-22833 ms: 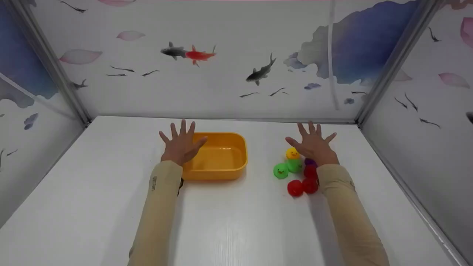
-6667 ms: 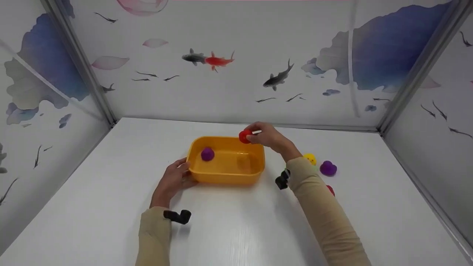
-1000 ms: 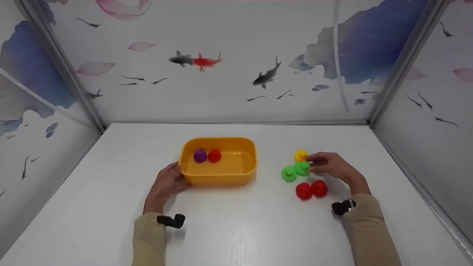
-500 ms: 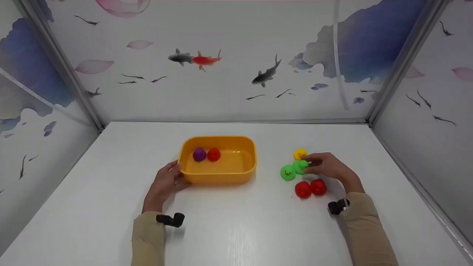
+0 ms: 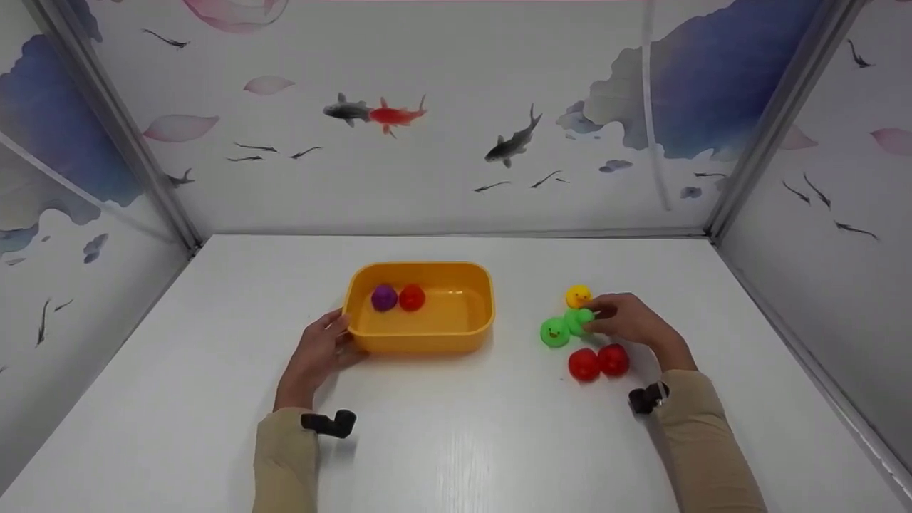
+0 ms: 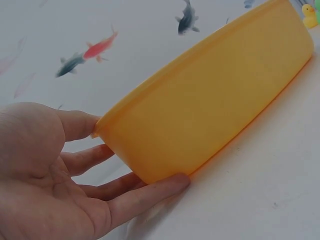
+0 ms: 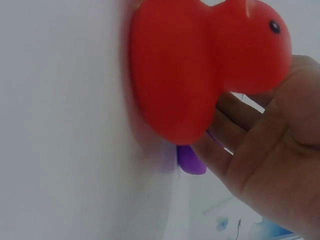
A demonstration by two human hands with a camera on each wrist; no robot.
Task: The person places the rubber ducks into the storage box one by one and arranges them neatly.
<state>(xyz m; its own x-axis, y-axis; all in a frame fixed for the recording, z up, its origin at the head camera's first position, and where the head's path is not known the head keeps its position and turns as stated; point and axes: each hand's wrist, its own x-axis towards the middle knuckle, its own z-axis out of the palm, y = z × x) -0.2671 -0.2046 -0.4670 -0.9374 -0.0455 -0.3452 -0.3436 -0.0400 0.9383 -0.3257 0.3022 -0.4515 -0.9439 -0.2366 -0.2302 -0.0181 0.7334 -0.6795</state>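
Observation:
My left hand (image 5: 313, 350) holds the near-left end of a yellow plastic bin (image 5: 420, 343). In the left wrist view its thumb is at the rim and its fingers lie along the wall and lower edge. A purple (image 5: 384, 298) and a red toy (image 5: 412, 298) sit inside. My right hand (image 5: 630, 318) pinches a green rubber duck (image 5: 578, 321) between thumb and fingers. Touching it are another green duck (image 5: 555, 333) and, just behind, a yellow duck (image 5: 578, 296). In the right wrist view a red rubber duck (image 7: 175, 70) covers the fingertips, and a purple toy (image 7: 191, 161) shows beyond the fingers.
Two red ducks (image 5: 598, 363) stand side by side in front of the right hand. White panels (image 5: 442, 192) printed with fish enclose the white table (image 5: 427, 434) at the back and both sides. Black wrist cameras (image 5: 331, 424) sit on the sleeves.
Since much earlier, a purple and a red toy have come into the bin. Within the last second my right hand shifts slightly left at the green duck, which turns a little. The left hand stays put.

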